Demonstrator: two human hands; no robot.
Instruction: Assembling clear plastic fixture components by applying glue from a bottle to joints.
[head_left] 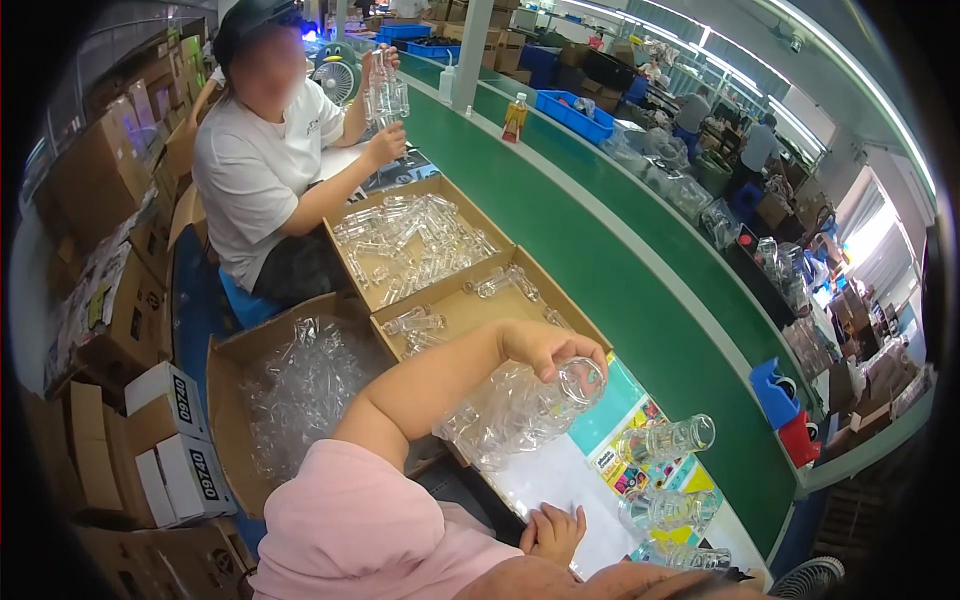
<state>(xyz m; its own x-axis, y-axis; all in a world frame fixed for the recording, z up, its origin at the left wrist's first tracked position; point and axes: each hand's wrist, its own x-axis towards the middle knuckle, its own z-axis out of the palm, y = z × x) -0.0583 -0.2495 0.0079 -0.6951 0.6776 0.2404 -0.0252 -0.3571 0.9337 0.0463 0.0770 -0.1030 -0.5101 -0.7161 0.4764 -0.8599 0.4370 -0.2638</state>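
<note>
My left hand (548, 348) reaches across with its fingers closed around a clear jar-like piece (582, 382) with a round rim. Behind that piece is a crumpled mass of clear plastic (500, 420); I cannot tell whether the two are joined. My right hand (555, 532) rests on a white sheet (540, 475), fingers apart and nothing in them. To the right are several similar clear pieces: one clear bottle-shaped piece (665, 440), a second clear piece (668, 508) and a third clear piece (685, 556) at the lower edge.
An open carton (510, 255) holds a few clear parts; another carton (335, 235) beyond it is heaped with them. A box (215, 400) of clear plastic bags stands left. A co-worker (260, 170) holds clear pieces. A green bench (600, 270) runs alongside, with a bottle (515, 118).
</note>
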